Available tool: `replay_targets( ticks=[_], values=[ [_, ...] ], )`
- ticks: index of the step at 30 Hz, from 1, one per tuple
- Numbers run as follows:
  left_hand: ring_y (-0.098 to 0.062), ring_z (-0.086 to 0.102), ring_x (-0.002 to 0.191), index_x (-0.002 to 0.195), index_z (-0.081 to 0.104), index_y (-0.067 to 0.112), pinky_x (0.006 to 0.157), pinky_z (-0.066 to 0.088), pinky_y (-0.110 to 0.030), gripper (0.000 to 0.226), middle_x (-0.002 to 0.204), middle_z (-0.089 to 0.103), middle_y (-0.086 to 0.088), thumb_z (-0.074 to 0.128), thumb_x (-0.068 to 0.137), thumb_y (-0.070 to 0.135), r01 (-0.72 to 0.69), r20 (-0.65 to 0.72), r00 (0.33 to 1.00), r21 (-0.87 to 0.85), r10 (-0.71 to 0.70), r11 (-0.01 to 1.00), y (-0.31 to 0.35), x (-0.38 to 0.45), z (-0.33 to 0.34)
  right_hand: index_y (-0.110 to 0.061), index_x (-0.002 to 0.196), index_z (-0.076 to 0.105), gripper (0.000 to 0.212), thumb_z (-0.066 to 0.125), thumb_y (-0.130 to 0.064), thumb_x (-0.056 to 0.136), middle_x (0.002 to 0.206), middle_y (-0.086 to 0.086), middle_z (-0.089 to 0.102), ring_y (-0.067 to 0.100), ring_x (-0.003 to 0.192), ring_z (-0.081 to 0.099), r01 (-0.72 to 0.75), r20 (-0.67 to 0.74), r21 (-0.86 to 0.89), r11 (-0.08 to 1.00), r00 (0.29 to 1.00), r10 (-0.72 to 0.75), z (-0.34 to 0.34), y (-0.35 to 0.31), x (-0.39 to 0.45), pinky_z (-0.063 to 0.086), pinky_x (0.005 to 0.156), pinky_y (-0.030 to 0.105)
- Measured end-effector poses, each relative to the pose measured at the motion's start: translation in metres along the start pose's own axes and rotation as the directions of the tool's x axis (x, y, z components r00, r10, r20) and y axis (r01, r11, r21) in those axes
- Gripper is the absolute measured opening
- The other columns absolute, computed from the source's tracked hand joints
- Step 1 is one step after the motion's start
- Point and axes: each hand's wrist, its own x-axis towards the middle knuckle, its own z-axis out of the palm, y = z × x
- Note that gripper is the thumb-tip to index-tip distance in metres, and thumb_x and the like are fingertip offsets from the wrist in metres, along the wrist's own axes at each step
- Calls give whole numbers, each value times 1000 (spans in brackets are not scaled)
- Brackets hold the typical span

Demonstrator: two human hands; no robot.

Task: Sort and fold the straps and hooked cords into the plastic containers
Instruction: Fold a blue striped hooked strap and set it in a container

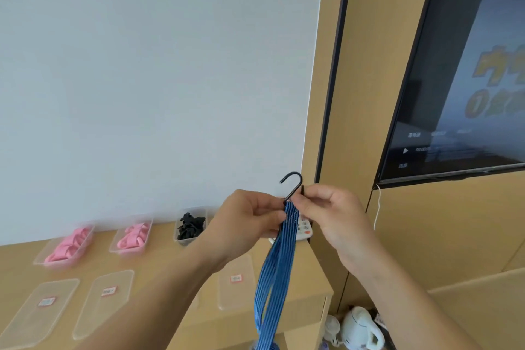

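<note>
A blue striped hooked cord (277,273) hangs doubled from both hands, held up in front of the wall. Its black hook (292,183) sticks up above the fingers. My left hand (247,216) pinches the cord's top from the left. My right hand (329,213) pinches it from the right, just under the hook. On the wooden desk (159,273) below stand two plastic containers with pink straps (68,246) (133,237) and one container with black straps (189,226).
Three clear labelled lids (39,311) (103,300) (235,283) lie flat on the desk's front part. A television (460,71) hangs on the wooden wall at right. A white kettle (362,328) stands on the floor beside the desk. A white device lies behind the cord.
</note>
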Motion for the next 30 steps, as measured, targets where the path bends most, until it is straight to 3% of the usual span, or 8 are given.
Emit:
replay_targets(
  ticks=[3,9,13,17,21,24,27,30],
  values=[
    [-22,76,92,96,81,16,97,57,-47,15,90,81,-1,67,98,15,-10,-126,992,105,23,994,-3,4,4,-20,82,81,5,78,-17,86,100,-10,75,6,94,70,61,-92,-75,995,993,-68,2,-1,3,54,90,30],
    [-5,73,93,104,79,19,79,51,-17,13,97,80,5,70,96,16,-109,-84,990,40,112,993,4,4,13,-11,87,80,6,76,-15,88,78,14,74,19,66,61,78,-77,101,992,995,-70,-1,-14,3,54,64,31],
    [-25,78,88,105,75,6,78,61,-35,11,94,80,-10,70,95,9,-86,-112,991,-120,73,989,8,7,17,-19,95,80,15,78,-8,84,75,10,74,25,61,62,185,-105,112,976,979,-174,-4,-18,6,58,61,37],
    [-25,75,74,100,73,0,62,55,-24,10,90,80,-13,68,95,6,-60,-97,995,-236,37,970,12,7,19,-19,90,79,23,77,2,82,77,2,76,15,59,66,332,-77,-25,943,940,-333,-11,-18,7,57,61,27],
    [-25,66,68,95,76,1,60,56,-32,19,91,71,-21,58,98,5,-11,-58,998,-456,-17,890,15,9,19,-16,88,80,33,74,15,78,92,-5,78,10,87,74,498,-40,-206,843,856,-515,-15,-11,9,60,78,26],
    [-29,63,70,114,68,-11,59,58,-37,38,94,62,-20,51,103,21,66,22,998,-606,-67,792,21,9,19,-9,90,81,29,72,17,80,99,-1,77,7,91,73,586,-31,-325,743,778,-627,-18,-9,11,60,78,25],
    [-27,61,81,117,68,-10,75,59,-38,45,95,61,-17,62,99,31,35,32,999,-539,-21,842,17,8,15,-11,95,82,30,69,14,84,106,0,76,6,92,73,632,30,-434,642,722,-691,-21,-5,12,62,77,29],
    [-28,66,83,115,73,-2,75,58,-33,25,95,68,-20,67,93,8,-7,-7,1000,-447,4,895,11,6,14,-14,97,82,34,67,14,86,111,-4,75,7,94,73,609,38,-414,677,754,-656,-19,-1,10,62,78,31]
  ],
)
